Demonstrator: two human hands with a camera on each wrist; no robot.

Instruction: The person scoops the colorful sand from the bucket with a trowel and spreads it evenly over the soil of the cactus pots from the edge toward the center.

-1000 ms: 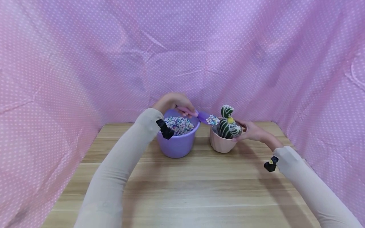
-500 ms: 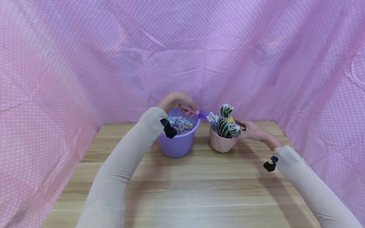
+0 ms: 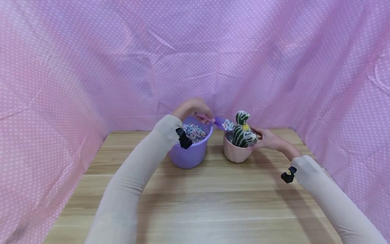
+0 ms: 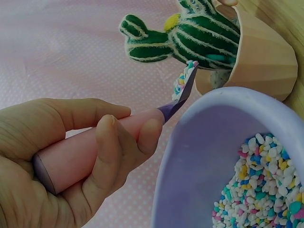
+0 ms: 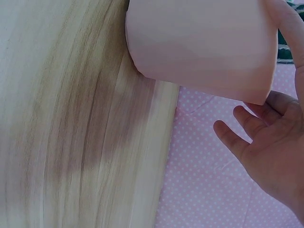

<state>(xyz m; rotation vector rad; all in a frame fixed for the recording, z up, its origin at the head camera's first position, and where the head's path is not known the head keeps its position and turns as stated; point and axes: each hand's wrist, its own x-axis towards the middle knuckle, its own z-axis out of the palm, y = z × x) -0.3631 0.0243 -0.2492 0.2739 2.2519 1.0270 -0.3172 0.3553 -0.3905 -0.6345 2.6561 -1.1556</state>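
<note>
My left hand grips the pink handle of a small trowel, fingers curled round it. Coloured pebbles lie on its purple blade, which is over the left rim of a pale pink flowerpot, close to the cactus. A dark green cactus with white stripes and a yellow ball stands in that pot. With thumb and fingers, my right hand holds the pot at its right rim; in the right wrist view two fingers stick out away from the wall.
A purple bucket with many coloured pebbles stands left of the pot, below my left forearm. Both stand towards the back of the wooden table. Pink dotted cloth hangs behind and at both sides.
My left hand has shifted a little to the right, bringing the trowel and its pebbles nearer to the cactus. The right hand keeps its place on the pot.
</note>
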